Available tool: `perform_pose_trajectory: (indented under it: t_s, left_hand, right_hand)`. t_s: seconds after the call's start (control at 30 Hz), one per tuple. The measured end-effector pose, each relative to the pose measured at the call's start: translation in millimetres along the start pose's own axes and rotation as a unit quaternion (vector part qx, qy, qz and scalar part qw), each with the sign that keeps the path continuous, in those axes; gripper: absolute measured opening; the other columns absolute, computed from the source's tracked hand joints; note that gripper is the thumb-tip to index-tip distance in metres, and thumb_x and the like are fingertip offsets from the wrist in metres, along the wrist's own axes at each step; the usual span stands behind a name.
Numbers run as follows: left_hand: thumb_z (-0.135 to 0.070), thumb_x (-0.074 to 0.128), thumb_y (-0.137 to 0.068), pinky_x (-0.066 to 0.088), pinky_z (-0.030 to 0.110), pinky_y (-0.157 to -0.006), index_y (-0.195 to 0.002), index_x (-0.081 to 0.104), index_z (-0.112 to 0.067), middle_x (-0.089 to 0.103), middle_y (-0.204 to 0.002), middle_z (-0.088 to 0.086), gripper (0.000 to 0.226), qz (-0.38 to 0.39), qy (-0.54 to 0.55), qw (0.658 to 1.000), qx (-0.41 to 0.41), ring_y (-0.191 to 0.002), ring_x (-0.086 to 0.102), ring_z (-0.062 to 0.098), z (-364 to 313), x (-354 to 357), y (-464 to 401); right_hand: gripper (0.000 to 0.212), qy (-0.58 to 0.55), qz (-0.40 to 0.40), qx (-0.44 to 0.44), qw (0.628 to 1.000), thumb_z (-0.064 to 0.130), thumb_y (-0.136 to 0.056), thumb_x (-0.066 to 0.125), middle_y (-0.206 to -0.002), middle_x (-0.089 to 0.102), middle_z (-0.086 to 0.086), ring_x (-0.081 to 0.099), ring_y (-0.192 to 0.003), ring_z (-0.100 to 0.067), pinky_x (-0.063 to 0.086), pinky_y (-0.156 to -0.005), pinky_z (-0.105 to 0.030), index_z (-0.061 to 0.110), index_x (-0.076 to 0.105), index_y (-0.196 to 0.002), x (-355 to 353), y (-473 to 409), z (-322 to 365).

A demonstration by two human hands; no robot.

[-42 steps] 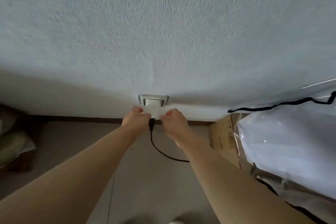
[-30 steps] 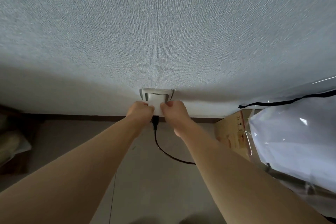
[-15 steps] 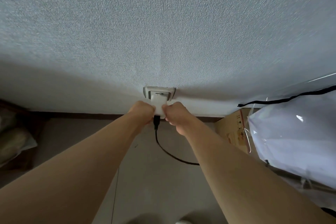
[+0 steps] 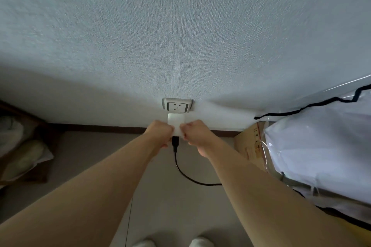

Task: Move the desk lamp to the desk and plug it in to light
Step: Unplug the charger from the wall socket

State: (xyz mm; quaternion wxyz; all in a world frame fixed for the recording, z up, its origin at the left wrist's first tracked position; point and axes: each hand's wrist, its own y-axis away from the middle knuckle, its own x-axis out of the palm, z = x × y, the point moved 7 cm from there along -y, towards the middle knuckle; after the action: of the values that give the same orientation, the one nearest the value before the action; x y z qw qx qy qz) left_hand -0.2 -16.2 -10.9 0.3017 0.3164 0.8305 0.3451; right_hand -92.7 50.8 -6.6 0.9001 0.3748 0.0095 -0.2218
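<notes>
A white adapter (image 4: 175, 124) is pinched between left hand (image 4: 159, 133) and right hand (image 4: 197, 135), at six o'clock of the uncovered socket (image 4: 177, 105); a black cable (image 4: 180, 168) is plugged underneath.

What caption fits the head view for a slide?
Both hands hold white adapter just below the wall socket, cable trailing.

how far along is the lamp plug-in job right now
Done: the black cable is already seated in the white power adapter. In hand: the left hand and right hand both grip that adapter just below the grey-framed wall socket, whose slots show empty. Left: pushing it in. No lamp or desk is in view.
</notes>
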Motion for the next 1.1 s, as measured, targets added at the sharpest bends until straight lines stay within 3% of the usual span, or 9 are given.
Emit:
perform_pose_trajectory:
  t_s: [0.13, 0.23, 0.3, 0.4, 0.53, 0.7, 0.83, 1.0, 1.1]
  left_hand:
    - [-0.011, 0.045, -0.093, 0.034, 0.027, -0.051, -0.098, 0.056, -0.002, 0.051, -0.073, 0.009, 0.015, 0.011, 0.036, 0.999, 0.014, -0.059, 0.044, 0.018, -22.2, -12.3, 35.1]
    - [-0.014, 0.046, -0.093, 0.034, 0.027, -0.054, -0.089, 0.053, -0.005, 0.047, -0.065, 0.007, 0.012, 0.014, 0.063, 0.998, 0.022, -0.058, 0.045, 0.018, -38.8, -21.1, 66.0]
    - [-0.017, 0.047, -0.094, 0.037, 0.029, -0.058, -0.095, 0.054, -0.007, 0.054, -0.071, 0.007, 0.012, 0.010, 0.076, 0.997, 0.027, -0.065, 0.052, 0.019, -49.4, -27.1, 84.5]
    - [-0.020, 0.049, -0.094, 0.042, 0.033, -0.069, -0.103, 0.056, -0.008, 0.061, -0.091, 0.008, 0.017, 0.013, 0.088, 0.995, 0.035, -0.084, 0.057, 0.022, -65.2, -34.4, 113.2]
    - [-0.023, 0.050, -0.093, 0.045, 0.035, -0.076, -0.102, 0.057, -0.009, 0.059, -0.088, 0.005, 0.018, 0.007, 0.103, 0.994, 0.047, -0.083, 0.055, 0.019, -88.3, -45.9, 154.0]
    - [-0.021, 0.047, -0.094, 0.042, 0.031, -0.065, -0.108, 0.056, -0.007, 0.061, -0.098, 0.009, 0.022, 0.029, 0.081, 0.993, 0.084, -0.082, 0.055, 0.021, -124.7, -59.1, 209.5]
    - [-0.022, 0.045, -0.095, 0.043, 0.029, -0.062, -0.113, 0.053, -0.006, 0.062, -0.098, 0.011, 0.025, 0.046, 0.075, 0.989, 0.120, -0.077, 0.057, 0.018, -158.6, -76.6, 254.0]
    - [-0.023, 0.044, -0.096, 0.046, 0.034, -0.074, -0.109, 0.051, -0.010, 0.063, -0.087, 0.005, 0.020, 0.067, 0.138, 0.976, 0.157, -0.077, 0.060, 0.018, -202.8, -103.0, 305.8]
    - [-0.024, 0.043, -0.097, 0.048, 0.036, -0.074, -0.100, 0.052, -0.010, 0.064, -0.081, 0.008, 0.017, 0.084, 0.205, 0.963, 0.154, -0.070, 0.063, 0.021, -228.7, -116.1, 337.0]
  right_hand:
    - [0.034, -0.010, 0.002, -0.026, 1.000, 0.005, -0.090, 0.042, -0.060, 0.042, 0.000, 0.039, -0.053, -0.010, 0.031, -0.034, -0.009, 0.014, 0.043, -0.058, -5.6, 31.1, 32.2]
    - [0.030, -0.009, 0.006, -0.039, 0.999, 0.008, -0.091, 0.044, -0.061, 0.042, -0.001, 0.038, -0.055, -0.012, 0.032, -0.048, -0.019, 0.011, 0.047, -0.060, -8.7, 59.0, 56.3]
    - [0.018, -0.015, 0.008, -0.040, 0.999, 0.013, -0.093, 0.044, -0.072, 0.049, -0.002, 0.045, -0.065, -0.013, 0.034, -0.055, -0.021, 0.006, 0.056, -0.081, -11.1, 75.7, 70.1]
    - [0.023, -0.008, 0.004, -0.049, 0.999, 0.017, -0.094, 0.045, -0.094, 0.056, -0.007, 0.053, -0.080, -0.016, 0.039, -0.059, -0.020, 0.001, 0.056, -0.107, -18.2, 101.8, 90.1]
    - [0.024, 0.012, -0.016, -0.066, 0.998, 0.023, -0.094, 0.047, -0.105, 0.058, -0.010, 0.054, -0.091, -0.020, 0.043, -0.070, -0.025, 0.004, 0.053, -0.108, -31.0, 139.9, 120.1]
    - [0.033, 0.040, -0.022, -0.086, 0.995, 0.027, -0.094, 0.048, -0.120, 0.061, -0.017, 0.057, -0.104, -0.027, 0.040, -0.075, -0.028, 0.001, 0.054, -0.113, -46.0, 190.8, 160.0]
    - [0.034, 0.040, -0.031, -0.095, 0.994, 0.027, -0.095, 0.046, -0.119, 0.060, -0.015, 0.059, -0.094, -0.022, 0.044, -0.066, -0.025, 0.003, 0.051, -0.119, -60.6, 234.0, 195.3]
    - [0.030, -0.002, -0.035, -0.086, 0.996, 0.030, -0.095, 0.045, -0.103, 0.061, -0.009, 0.057, -0.088, -0.018, 0.044, -0.081, -0.031, 0.006, 0.056, -0.111, -75.0, 292.0, 228.0]
    - [0.023, 0.005, 0.009, -0.111, 0.994, 0.021, -0.087, 0.056, -0.112, 0.066, -0.008, 0.060, -0.097, -0.015, 0.044, -0.080, -0.027, 0.015, 0.061, -0.109, -72.5, 331.4, 241.3]
